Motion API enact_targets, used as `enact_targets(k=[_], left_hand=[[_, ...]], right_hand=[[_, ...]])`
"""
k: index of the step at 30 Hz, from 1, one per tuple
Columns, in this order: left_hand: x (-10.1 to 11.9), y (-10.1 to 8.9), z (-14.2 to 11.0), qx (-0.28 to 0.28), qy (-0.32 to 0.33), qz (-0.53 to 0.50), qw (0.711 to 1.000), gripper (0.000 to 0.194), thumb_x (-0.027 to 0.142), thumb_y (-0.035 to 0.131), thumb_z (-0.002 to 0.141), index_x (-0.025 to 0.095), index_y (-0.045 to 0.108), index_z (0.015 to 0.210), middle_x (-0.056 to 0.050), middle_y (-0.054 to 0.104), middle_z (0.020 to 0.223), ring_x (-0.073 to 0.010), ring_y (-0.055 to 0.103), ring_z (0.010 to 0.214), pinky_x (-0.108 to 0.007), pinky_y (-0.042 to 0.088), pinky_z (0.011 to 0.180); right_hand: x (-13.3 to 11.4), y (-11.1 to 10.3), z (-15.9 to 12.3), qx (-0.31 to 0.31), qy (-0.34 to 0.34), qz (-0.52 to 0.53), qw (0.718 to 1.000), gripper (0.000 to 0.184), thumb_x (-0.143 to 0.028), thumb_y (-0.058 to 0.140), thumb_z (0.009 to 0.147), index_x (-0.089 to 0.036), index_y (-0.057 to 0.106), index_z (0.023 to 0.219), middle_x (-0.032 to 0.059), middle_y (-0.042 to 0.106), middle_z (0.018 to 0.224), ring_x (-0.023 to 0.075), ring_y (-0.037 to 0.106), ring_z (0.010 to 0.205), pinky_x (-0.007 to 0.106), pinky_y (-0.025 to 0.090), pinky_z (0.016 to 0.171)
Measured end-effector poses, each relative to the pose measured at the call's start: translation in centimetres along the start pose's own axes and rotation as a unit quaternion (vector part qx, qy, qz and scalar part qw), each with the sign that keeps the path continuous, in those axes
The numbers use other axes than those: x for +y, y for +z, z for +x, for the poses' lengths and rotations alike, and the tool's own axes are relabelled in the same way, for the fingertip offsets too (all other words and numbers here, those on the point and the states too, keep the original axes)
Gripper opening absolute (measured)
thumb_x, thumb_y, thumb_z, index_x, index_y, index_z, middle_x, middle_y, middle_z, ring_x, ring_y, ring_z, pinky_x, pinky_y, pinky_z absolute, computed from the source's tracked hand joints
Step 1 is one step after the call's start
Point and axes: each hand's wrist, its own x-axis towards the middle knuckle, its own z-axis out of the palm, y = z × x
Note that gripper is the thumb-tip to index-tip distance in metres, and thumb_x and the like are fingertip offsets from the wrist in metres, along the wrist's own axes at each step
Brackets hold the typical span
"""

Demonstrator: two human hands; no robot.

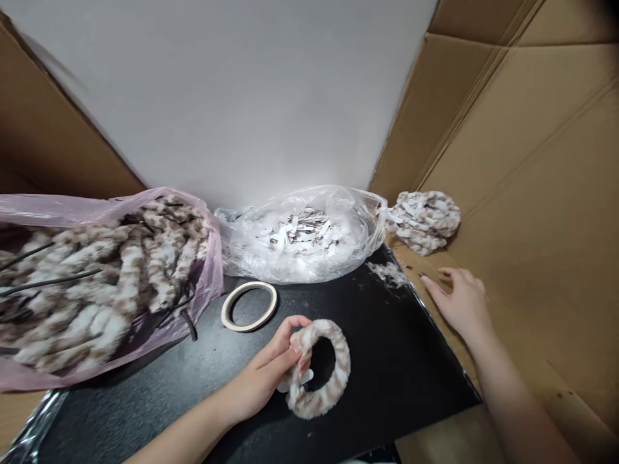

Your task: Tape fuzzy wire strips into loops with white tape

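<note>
My left hand is closed on a furry white-and-brown ring, gripping its left side between thumb and fingers. A small white tag shows just below those fingers. The ring is held over the black tabletop. To the right, my right hand is over the cardboard beside the table edge, its thumb and fingers apart and nothing visible in them. Close to its thumb lies a tiny dark bit. Beyond that hand is a pile of similar furry rings with white tags.
A pink plastic bag on the left holds many furry strips with dark cords. At the back, a clear plastic bag contains white tags. A tape roll lies on the black surface. Cardboard walls flank both sides.
</note>
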Motion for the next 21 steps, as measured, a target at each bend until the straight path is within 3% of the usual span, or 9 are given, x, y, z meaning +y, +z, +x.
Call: enact_targets(k=[2, 4, 9, 12, 15, 18, 20, 21], left_hand=[[-0.2, 0.2, 0.4, 0.003, -0.010, 0.047, 0.999, 0.023, 0.037, 0.054, 0.092, 0.024, 0.046, 0.109, 0.003, 0.048, 0.075, -0.0107, 0.042, 0.069, -0.023, 0.036, 0.068], [-0.3, 0.5, 1.0, 0.013, -0.012, 0.081, 0.997, 0.019, 0.039, 0.052, 0.093, 0.023, 0.048, 0.102, 0.003, 0.047, 0.075, -0.0108, 0.041, 0.069, -0.023, 0.036, 0.067], [-0.1, 2.3, 3.0, 0.024, -0.018, 0.146, 0.989, 0.025, 0.043, 0.050, 0.093, 0.019, 0.051, 0.087, 0.002, 0.043, 0.074, -0.0115, 0.039, 0.069, -0.023, 0.036, 0.066], [0.3, 3.5, 3.9, 0.028, -0.019, 0.168, 0.985, 0.030, 0.045, 0.049, 0.092, 0.018, 0.050, 0.081, 0.002, 0.043, 0.072, -0.0114, 0.038, 0.067, -0.023, 0.037, 0.065], [0.6, 4.6, 4.6, 0.041, -0.027, 0.179, 0.983, 0.035, 0.051, 0.051, 0.090, 0.018, 0.049, 0.079, 0.003, 0.042, 0.070, -0.0113, 0.037, 0.065, -0.022, 0.036, 0.062], [0.6, 5.5, 5.7, 0.067, -0.018, 0.173, 0.982, 0.040, 0.056, 0.055, 0.085, 0.018, 0.048, 0.075, 0.005, 0.039, 0.065, -0.0105, 0.034, 0.060, -0.022, 0.033, 0.057], [0.3, 6.1, 6.8, 0.097, -0.008, 0.161, 0.982, 0.042, 0.057, 0.059, 0.082, 0.018, 0.048, 0.072, 0.005, 0.038, 0.061, -0.0098, 0.032, 0.057, -0.021, 0.031, 0.054], [0.0, 6.4, 7.4, 0.113, -0.003, 0.156, 0.981, 0.042, 0.057, 0.059, 0.081, 0.017, 0.048, 0.071, 0.006, 0.037, 0.059, -0.0095, 0.032, 0.056, -0.021, 0.030, 0.053]], right_hand=[[2.0, 0.4, -0.6, -0.061, 0.011, -0.111, 0.992, 0.053, -0.056, 0.051, 0.083, -0.012, 0.063, 0.108, 0.0200, 0.059, 0.114, 0.0388, 0.051, 0.103, 0.048, 0.042, 0.079], [2.6, 0.6, -0.8, -0.094, 0.013, -0.154, 0.984, 0.051, -0.056, 0.047, 0.086, -0.012, 0.062, 0.108, 0.0193, 0.057, 0.113, 0.0381, 0.049, 0.104, 0.045, 0.041, 0.077], [1.5, 0.8, 0.1, -0.123, -0.038, -0.185, 0.974, 0.030, -0.040, 0.046, 0.092, -0.014, 0.060, 0.088, 0.0143, 0.059, 0.100, 0.0314, 0.053, 0.096, 0.039, 0.039, 0.075], [1.2, 1.1, 0.8, -0.131, -0.069, -0.183, 0.972, 0.020, -0.026, 0.045, 0.094, -0.012, 0.057, 0.087, 0.0159, 0.061, 0.095, 0.0296, 0.055, 0.092, 0.038, 0.038, 0.075], [1.6, 1.3, 1.3, -0.127, -0.067, -0.155, 0.977, 0.015, -0.015, 0.041, 0.092, -0.013, 0.054, 0.085, 0.0170, 0.062, 0.093, 0.0283, 0.057, 0.089, 0.037, 0.039, 0.076], [1.3, 0.8, 1.4, -0.113, -0.042, -0.118, 0.986, 0.018, -0.015, 0.035, 0.095, -0.015, 0.049, 0.084, 0.0154, 0.063, 0.088, 0.0242, 0.060, 0.082, 0.033, 0.041, 0.071], [0.1, 0.1, 0.6, -0.106, -0.015, -0.018, 0.994, 0.024, -0.021, 0.025, 0.099, -0.018, 0.044, 0.085, 0.0093, 0.062, 0.079, 0.0179, 0.060, 0.067, 0.028, 0.042, 0.062], [-0.8, -0.3, -0.2, -0.102, 0.006, 0.101, 0.990, 0.027, -0.025, 0.021, 0.101, -0.019, 0.041, 0.084, 0.0052, 0.061, 0.075, 0.0147, 0.057, 0.058, 0.026, 0.042, 0.057]])
